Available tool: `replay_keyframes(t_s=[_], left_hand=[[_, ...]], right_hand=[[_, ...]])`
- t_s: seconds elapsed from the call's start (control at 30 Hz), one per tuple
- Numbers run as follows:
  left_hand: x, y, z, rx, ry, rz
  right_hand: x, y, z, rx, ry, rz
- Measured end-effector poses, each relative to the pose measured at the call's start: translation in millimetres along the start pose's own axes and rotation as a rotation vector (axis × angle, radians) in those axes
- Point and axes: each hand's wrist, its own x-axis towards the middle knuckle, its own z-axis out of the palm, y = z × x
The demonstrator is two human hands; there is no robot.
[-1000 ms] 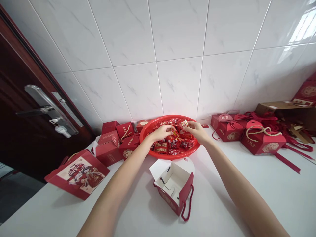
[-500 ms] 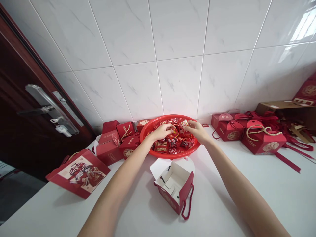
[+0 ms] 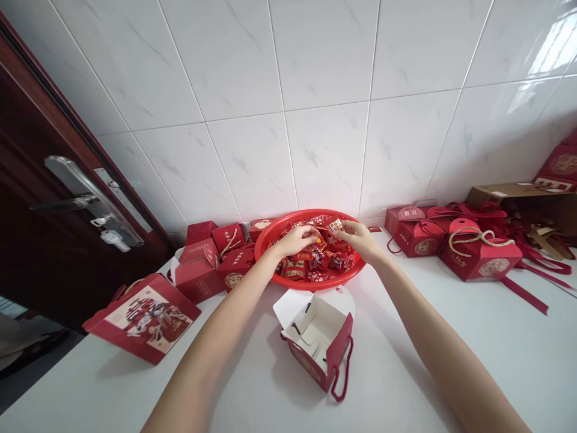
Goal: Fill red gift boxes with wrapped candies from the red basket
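Both my hands are over a red plastic basket [image 3: 311, 285] filled with wrapped candies [image 3: 295, 269]. The fingers of my left hand [image 3: 297, 239] are curled, with a red and gold wrapped candy [image 3: 320, 242] at their tips. My right hand [image 3: 358, 239] pinches a small patterned wrapped candy [image 3: 336, 226] in white, red and gold, at the basket's right side. Just in front of the basket stands a red gift box [image 3: 311, 364], flaps up. Its white inside shows nothing in it, and a dark red cord handle [image 3: 345, 379] hangs at its right.
Several closed red boxes [image 3: 198, 270] crowd the left of the basket, nearest a picture-fronted box [image 3: 148, 322]. More red boxes [image 3: 480, 258], loose ribbons [image 3: 536, 282] and a cardboard box [image 3: 518, 191] stand right. Behind rises a tiled wall [image 3: 329, 150]; a dark door [image 3: 58, 252] is left.
My hands stay at nearly the same places over the basket, with only slight finger movement. At the far left, beyond the table, a pale shape now shows near the floor.
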Motion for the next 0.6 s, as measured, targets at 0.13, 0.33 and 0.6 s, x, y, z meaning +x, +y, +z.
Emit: replay_keyframes(t_s=[0.13, 0.33, 0.6], left_hand=[[0.0, 0.1, -0.2, -0.029, -0.02, -0.004], [1.8, -1.1, 0.0, -0.083, -0.012, 0.026], [0.5, 1.2, 0.7, 0.007, 0.05, 0.099]], right_hand=[[-0.9, -2.3, 0.4, 0.0, 0.003, 0.0], [-2.1, -5.2, 0.6, -0.036, 0.019, -0.015], [-0.5, -3.4, -0.4, -0.023, 0.005, -0.002]])
